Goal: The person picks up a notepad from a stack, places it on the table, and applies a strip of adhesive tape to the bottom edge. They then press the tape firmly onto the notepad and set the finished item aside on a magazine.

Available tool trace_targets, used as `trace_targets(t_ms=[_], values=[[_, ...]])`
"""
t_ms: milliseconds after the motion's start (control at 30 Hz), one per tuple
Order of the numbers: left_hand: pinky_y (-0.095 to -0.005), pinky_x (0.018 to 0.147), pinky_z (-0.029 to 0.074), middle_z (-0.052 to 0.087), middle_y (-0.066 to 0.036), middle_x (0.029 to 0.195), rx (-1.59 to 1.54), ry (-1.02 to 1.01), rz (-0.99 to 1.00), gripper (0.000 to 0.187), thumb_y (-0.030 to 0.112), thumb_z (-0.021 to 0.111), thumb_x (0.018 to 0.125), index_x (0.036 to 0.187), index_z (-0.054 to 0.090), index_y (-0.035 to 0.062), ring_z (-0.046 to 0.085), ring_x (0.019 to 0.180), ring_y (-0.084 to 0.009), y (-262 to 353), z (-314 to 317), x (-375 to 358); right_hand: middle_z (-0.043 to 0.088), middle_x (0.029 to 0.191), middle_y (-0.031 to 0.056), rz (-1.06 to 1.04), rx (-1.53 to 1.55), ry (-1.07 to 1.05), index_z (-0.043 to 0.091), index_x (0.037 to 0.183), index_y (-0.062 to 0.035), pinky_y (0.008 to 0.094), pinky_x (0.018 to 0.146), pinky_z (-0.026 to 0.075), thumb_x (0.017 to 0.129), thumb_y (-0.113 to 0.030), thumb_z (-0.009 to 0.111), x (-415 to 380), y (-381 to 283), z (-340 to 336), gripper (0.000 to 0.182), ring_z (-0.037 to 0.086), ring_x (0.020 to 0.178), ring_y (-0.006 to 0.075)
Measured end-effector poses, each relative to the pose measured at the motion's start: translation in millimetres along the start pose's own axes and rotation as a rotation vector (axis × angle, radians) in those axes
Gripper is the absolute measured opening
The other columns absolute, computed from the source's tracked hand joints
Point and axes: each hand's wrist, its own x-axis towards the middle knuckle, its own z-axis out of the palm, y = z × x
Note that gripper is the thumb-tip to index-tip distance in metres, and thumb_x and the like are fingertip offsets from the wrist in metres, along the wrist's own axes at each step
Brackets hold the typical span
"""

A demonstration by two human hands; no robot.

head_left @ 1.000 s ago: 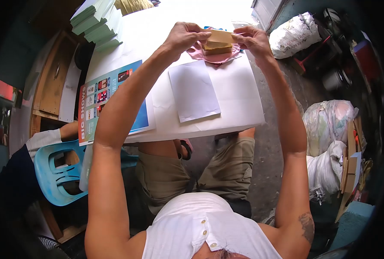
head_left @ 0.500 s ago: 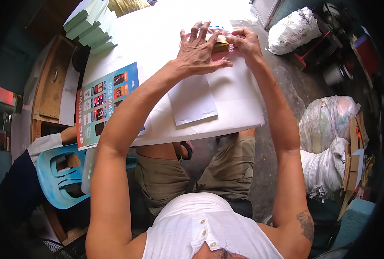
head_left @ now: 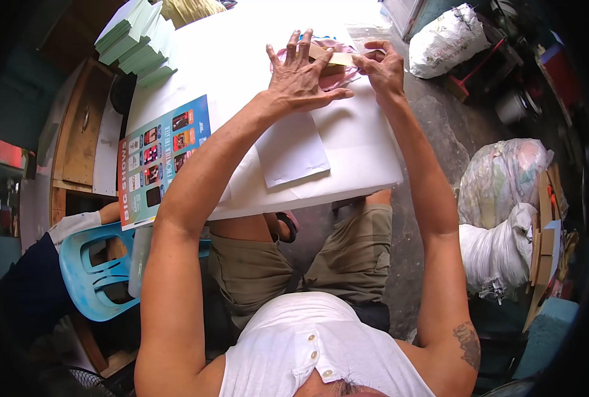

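Two hands work at twelve o'clock: the left hand point(head_left: 297, 83) has fingers spread wide beside a tan strip point(head_left: 341, 59), the right hand point(head_left: 381, 71) pinches its end. It seems light, bendable, best held by its ends.

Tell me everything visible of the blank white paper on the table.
The white paper looks rectangular and blank, with faint small marks along its near edge. It lies flat, slightly turned, on the white-topped table, near the front edge and right of the poster. The left hand and forearm overlap its far end; whether they touch it, I cannot tell.
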Motion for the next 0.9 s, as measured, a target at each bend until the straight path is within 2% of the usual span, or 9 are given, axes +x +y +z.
trace_targets(t_ms=[300,400,500,533,633,667,767,800,900], values=[[-0.0846,0.110,0.005,0.012,-0.023,0.166,0.042,-0.008,0.017,0.113,0.096,0.056,0.067,0.154,0.049,0.0252,0.001,0.155,-0.0426,-3,0,2,0.070,0.084,0.0092,-0.276,-0.213,0.135,0.062,0.109,0.0051,0.0270,0.068,0.057,0.086,-0.004,0.077,-33,-39,-47,0.029,0.067,0.073,0.0135],[-0.0801,0.111,0.020,0.025,-0.022,0.161,-0.075,0.194,0.078,0.097,0.082,0.071,0.071,0.147,0.057,0.0238,0.015,0.151,-0.0431,11,-21,10,0.072,0.084,0.0065,-0.460,-0.442,0.046,0.066,0.111,-0.0041,0.0293,0.069,0.058,0.086,-0.006,0.078,-42,-73,-55,0.028,0.070,0.076,0.0136],[-0.0712,0.108,0.036,0.040,-0.018,0.153,-0.187,0.230,0.264,0.071,0.057,0.085,0.075,0.132,0.068,0.0174,0.030,0.143,-0.0404,30,-61,20,0.074,0.086,0.0039,-0.628,-0.537,-0.102,0.067,0.113,-0.0098,0.0296,0.068,0.058,0.087,-0.006,0.079,-45,-99,-58,0.029,0.071,0.078,0.0146],[-0.0583,0.105,0.045,0.056,-0.015,0.139,-0.174,0.271,0.290,0.044,0.035,0.087,0.079,0.113,0.075,0.0102,0.040,0.135,-0.0361,40,-71,20,0.074,0.087,0.0038,-0.658,-0.549,-0.140,0.067,0.114,-0.0098,0.0298,0.069,0.058,0.087,-0.006,0.079,-45,-107,-56,0.030,0.071,0.079,0.0147],[-0.0535,0.105,0.045,0.063,-0.015,0.126,-0.356,0.109,0.156,0.034,0.033,0.085,0.082,0.103,0.078,0.0078,0.046,0.129,-0.0343,48,-97,30,0.074,0.095,0.0064,-0.698,-0.495,-0.068,0.067,0.116,-0.0068,0.0300,0.075,0.058,0.087,-0.012,0.081,-42,-116,-47,0.033,0.071,0.086,0.0165],[-0.0473,0.097,0.052,0.066,-0.016,0.117,-0.327,0.272,0.228,0.034,0.032,0.085,0.082,0.102,0.078,0.0053,0.054,0.121,-0.0313,37,-89,34,0.074,0.098,0.0078,-0.699,-0.465,-0.010,0.067,0.117,-0.0053,0.0301,0.078,0.058,0.086,-0.015,0.083,-41,-117,-44,0.036,0.071,0.090,0.0173],[-0.0371,0.080,0.058,0.071,-0.013,0.110,-1.079,0.222,-0.246,0.040,0.029,0.085,0.083,0.110,0.075,0.0024,0.067,0.093,-0.0202,36,-92,37,0.072,0.107,0.0135,-0.125,0.056,-0.019,0.065,0.120,0.0005,0.0336,0.088,0.056,0.085,-0.027,0.085,-45,-84,-32,0.048,0.068,0.101,0.0216],[-0.0354,0.083,0.058,0.073,-0.009,0.102,-1.315,0.208,-0.251,0.039,0.026,0.084,0.085,0.113,0.073,0.0029,0.068,0.086,-0.0164,34,-91,36,0.070,0.111,0.0170,0.041,0.177,-0.107,0.064,0.122,0.0033,0.0366,0.094,0.052,0.083,-0.035,0.086,-50,-71,-28,0.059,0.066,0.105,0.0250],[-0.0477,0.089,0.056,0.072,-0.012,0.107,-1.472,0.268,-0.363,0.034,0.023,0.083,0.086,0.111,0.072,0.0023,0.066,0.101,-0.0221,35,-78,33,0.070,0.110,0.0109,0.246,0.412,-0.131,0.071,0.112,-0.0029,0.0382,0.095,0.049,0.084,-0.028,0.085,-66,-47,-5,0.040,0.065,0.104,0.0209]])
